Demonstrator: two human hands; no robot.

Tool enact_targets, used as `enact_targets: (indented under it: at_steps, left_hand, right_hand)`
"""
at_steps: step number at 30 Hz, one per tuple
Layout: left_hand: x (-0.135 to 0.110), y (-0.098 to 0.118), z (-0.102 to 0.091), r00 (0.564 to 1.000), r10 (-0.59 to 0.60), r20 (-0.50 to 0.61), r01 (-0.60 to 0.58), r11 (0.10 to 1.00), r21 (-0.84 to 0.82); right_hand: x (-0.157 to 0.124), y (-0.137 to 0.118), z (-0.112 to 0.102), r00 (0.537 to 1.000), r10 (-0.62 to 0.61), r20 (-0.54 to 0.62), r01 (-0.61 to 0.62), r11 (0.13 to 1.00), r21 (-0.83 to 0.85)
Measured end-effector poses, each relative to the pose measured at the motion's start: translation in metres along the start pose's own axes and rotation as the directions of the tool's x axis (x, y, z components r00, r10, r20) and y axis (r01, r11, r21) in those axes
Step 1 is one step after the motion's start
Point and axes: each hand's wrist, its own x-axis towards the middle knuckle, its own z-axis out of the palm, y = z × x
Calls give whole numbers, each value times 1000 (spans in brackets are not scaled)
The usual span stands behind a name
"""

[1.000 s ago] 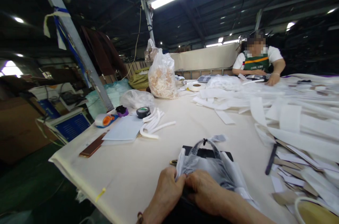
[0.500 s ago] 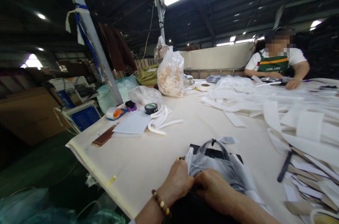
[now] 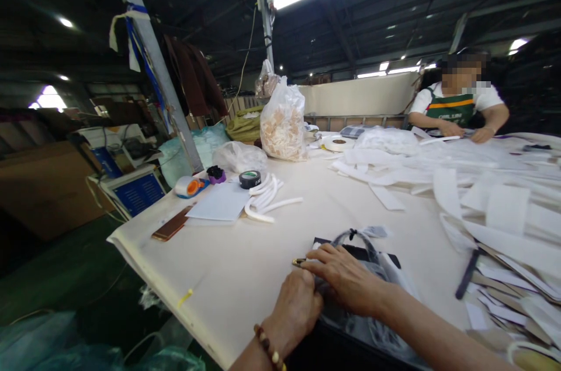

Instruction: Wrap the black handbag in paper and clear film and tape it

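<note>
A black handbag (image 3: 350, 350) lies at the table's near edge, its raised handle (image 3: 363, 238) wrapped in clear grey plastic. My left hand (image 3: 298, 304), with a beaded bracelet at the wrist, is closed at the bag's left side; its fingertips are hidden, and it appears to grip the bag's edge. Over the plastic-covered upper part of the bag lies my right hand (image 3: 346, 277), fingers stretched leftward. Its fingertips come close to a small gold metal fitting (image 3: 299, 262) at the bag's left corner.
White strips (image 3: 477, 198) and scraps (image 3: 504, 292) cover the right side, with a dark bar (image 3: 467, 274) among them. Left are a phone (image 3: 172, 223), sheets (image 3: 219, 203), white tubing (image 3: 265, 198) and black tape (image 3: 250, 179). A co-worker (image 3: 458, 105) handles material across the table.
My right hand has left its place beside the left one and moved up and forward over the bag, its fingers now stretched out. My left hand has shifted slightly and stays closed.
</note>
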Motion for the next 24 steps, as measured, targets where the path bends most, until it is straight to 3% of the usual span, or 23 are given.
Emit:
enact_targets:
  at_steps: [8, 14, 17, 20, 24]
  left_hand:
    - [2, -4, 7, 999, -32, 1, 32, 998, -62]
    - [5, -9, -1, 999, -47, 12, 49, 941, -335]
    - [5, -21, -9, 992, -71, 101, 116, 822, -558]
    - [5, -35, -10, 971, -95, 219, 229, 621, -750]
    - [3, -40, -5, 937, -37, 347, 334, 379, -863]
  right_hand:
    - [23, 20, 24, 992, -115, 54, 116, 993, -16]
    - [22, 14, 22, 989, -138, 46, 139, 990, -25]
    - [17, 11, 21, 990, -143, 15, 143, 989, -34]
    - [10, 10, 19, 990, -133, -48, 130, 990, -51]
    - [0, 7, 16, 981, -128, -145, 121, 991, -57]
